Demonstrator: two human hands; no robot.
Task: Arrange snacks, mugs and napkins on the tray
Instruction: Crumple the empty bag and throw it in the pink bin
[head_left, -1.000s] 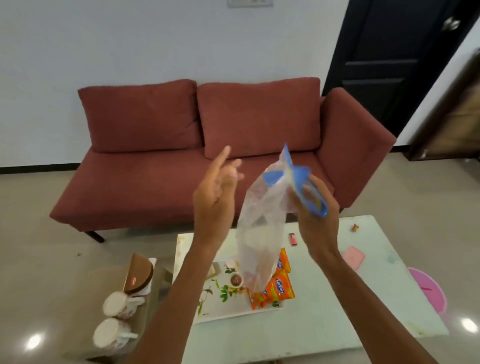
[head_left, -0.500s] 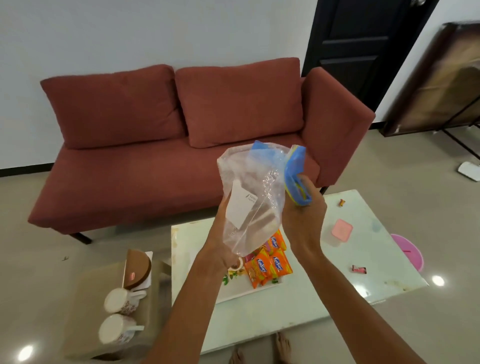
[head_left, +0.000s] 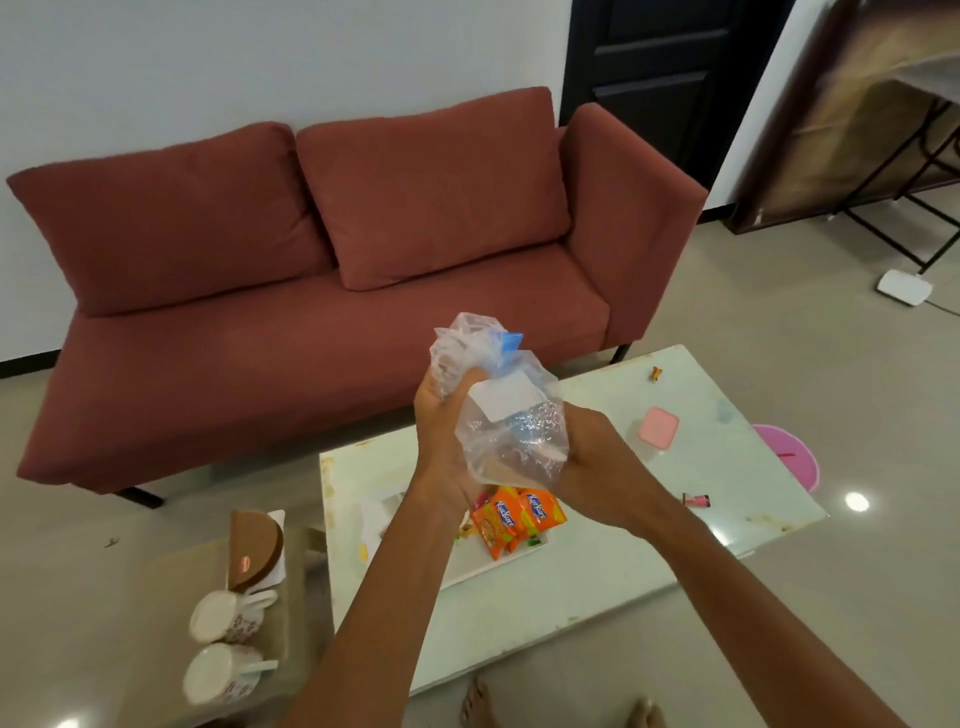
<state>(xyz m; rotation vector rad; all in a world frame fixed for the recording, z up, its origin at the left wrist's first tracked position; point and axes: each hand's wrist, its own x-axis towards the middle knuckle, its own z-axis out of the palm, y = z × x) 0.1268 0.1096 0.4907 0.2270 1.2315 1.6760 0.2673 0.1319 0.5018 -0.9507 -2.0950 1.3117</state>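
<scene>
I hold a clear plastic bag (head_left: 506, 415) with a blue strip and a white label in front of me, crumpled between both hands. My left hand (head_left: 441, 410) grips its upper left part. My right hand (head_left: 592, 457) grips its lower right part. Below the bag, orange snack packets (head_left: 517, 517) lie on a white floral tray (head_left: 467, 566) on the white coffee table (head_left: 597, 597). Two white patterned mugs (head_left: 223, 649) stand on a low side table (head_left: 156, 649) at lower left, beside a brown napkin holder (head_left: 254, 548) with white napkins.
A red sofa (head_left: 311, 312) stands behind the coffee table. A pink lidded box (head_left: 658, 428) and small wrapped sweets (head_left: 696, 500) lie on the table's right part. A pink bin (head_left: 789, 462) sits on the floor at right. My bare feet (head_left: 478, 701) show below the table edge.
My left hand went from open in the air to gripping the bag. Both hands have squeezed the bag from a hanging shape into a crumpled bundle. The view has shifted left and down.
</scene>
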